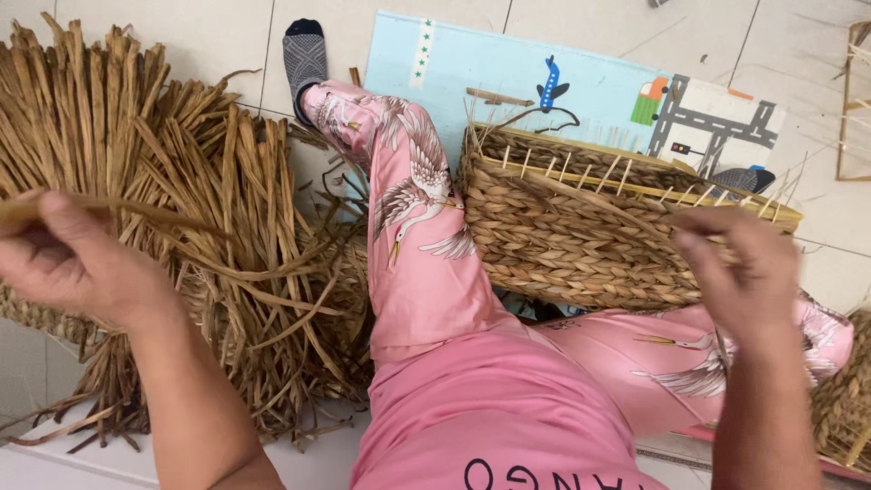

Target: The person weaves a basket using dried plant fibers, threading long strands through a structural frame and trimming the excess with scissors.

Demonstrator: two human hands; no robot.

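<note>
Left hand (77, 263) raised, fingers pinched shut; right hand (748, 272) raised, fingertips pinched; forearms apart, legs outstretched.

The blurred left hand (68, 259) hides its fingertips, and the flat tan straw strand (136, 210) it pinches runs off the left edge. The right hand (739, 272) covers part of the woven brown rectangular straw basket (562, 240). 1 grey-socked foot (304, 59) shows; the other is hidden.

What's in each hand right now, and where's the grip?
The left hand pinches a dried straw strand near one end. The right hand seems to pinch another strand; grip unclear.
</note>
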